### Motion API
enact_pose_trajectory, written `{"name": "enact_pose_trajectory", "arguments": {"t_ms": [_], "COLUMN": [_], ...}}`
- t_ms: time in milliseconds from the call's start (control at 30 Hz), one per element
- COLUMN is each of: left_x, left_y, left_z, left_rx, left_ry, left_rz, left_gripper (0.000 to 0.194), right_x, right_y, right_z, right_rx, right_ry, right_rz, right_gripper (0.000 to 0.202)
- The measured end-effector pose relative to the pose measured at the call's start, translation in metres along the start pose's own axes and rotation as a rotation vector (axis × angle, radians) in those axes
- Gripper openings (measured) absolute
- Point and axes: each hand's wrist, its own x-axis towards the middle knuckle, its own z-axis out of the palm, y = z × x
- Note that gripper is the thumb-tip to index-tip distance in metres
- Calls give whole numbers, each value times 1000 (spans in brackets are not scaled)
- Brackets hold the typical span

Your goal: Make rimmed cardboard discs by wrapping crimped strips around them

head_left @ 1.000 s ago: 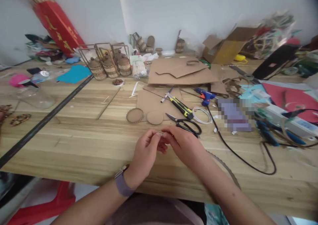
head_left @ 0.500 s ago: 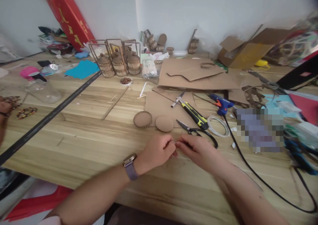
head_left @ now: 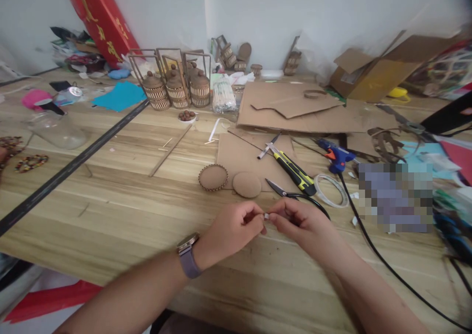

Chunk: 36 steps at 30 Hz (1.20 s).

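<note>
My left hand (head_left: 233, 233) and my right hand (head_left: 300, 226) meet fingertip to fingertip above the wooden table. Pinched between them is a small whitish piece (head_left: 266, 216), mostly covered by the fingers; its kind cannot be made out. Just beyond lie a round cardboard disc (head_left: 247, 184) and a shallow round tray with a beaded-looking rim (head_left: 213, 178). Black-handled scissors (head_left: 282, 190) rest beside my right hand, partly hidden behind it. A yellow-and-black utility knife (head_left: 295, 172) lies on a cardboard sheet (head_left: 236, 150).
A blue glue gun (head_left: 337, 157) trails a black cable along the right, near a roll of tape (head_left: 332, 190). Small lidded baskets with tall handles (head_left: 173, 91), a bowl of brown beads (head_left: 187, 116) and stacked cardboard (head_left: 291, 100) stand farther back. Another person's hand (head_left: 5, 154) shows at far left.
The view has shifted slightly. My fingertips have parted a little, so the small whitish piece between them now shows more clearly.
</note>
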Motion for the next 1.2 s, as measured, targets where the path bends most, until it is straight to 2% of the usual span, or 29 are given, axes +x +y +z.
{"name": "enact_pose_trajectory", "arguments": {"t_ms": [100,300,500,800,967,1067,1200], "left_x": [1,4,5,7,7,8,9], "left_y": [-3,-2,1,-6,-4,-1,2], "left_z": [1,1,1,-1,-2,-2,-2], "left_rx": [-86,-357,-339,-436,-451,-445,-442], "left_ry": [-6,-109,-87,-185,-203,-169,-111], "left_rz": [-28,-131,-167,-229,-242,-279,-299], "left_gripper": [8,11,4,10,9,8,9], "right_x": [0,1,0,1,1,1,0], "right_y": [1,-3,-2,2,4,4,4], "right_z": [0,-2,-1,-2,-3,-2,2], "right_rx": [-3,30,-7,133,167,77,-207], "right_ry": [-5,-53,-45,-172,-191,-122,178], "right_rz": [-7,-10,-24,47,41,-13,-267], "right_gripper": [23,23,22,23,23,20,13]}}
